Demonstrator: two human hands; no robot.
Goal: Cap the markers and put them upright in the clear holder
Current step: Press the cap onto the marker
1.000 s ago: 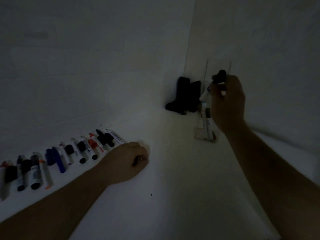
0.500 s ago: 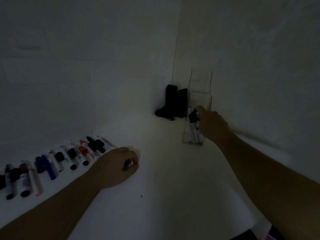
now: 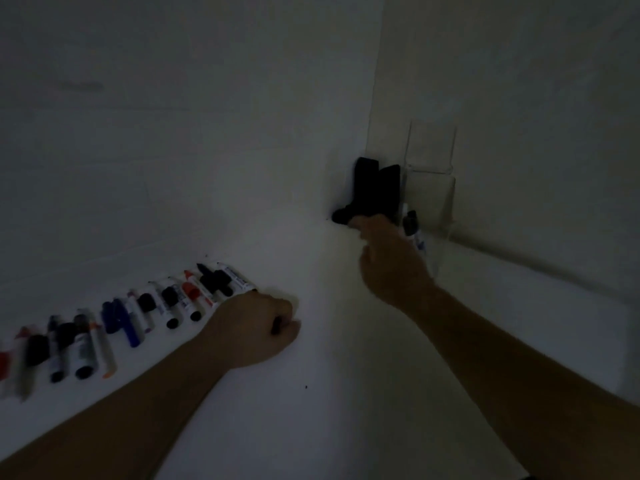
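Lying in a row just left of left hand [image 3: 254, 329], remaining markers [image 3: 162, 306], long axes pointing toward wall. Left hand nearer, fisted on small dark item; right hand [image 3: 391, 261] by clear holder [image 3: 429, 202], grip unclear.

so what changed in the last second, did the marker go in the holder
Yes. The right hand, which a second ago held a black-capped marker above the clear holder, lowered it in, let go, and has drawn back to the holder's left. The marker now stands in the holder. The left hand stayed fisted on the white surface, and the row of markers beside it did not move.
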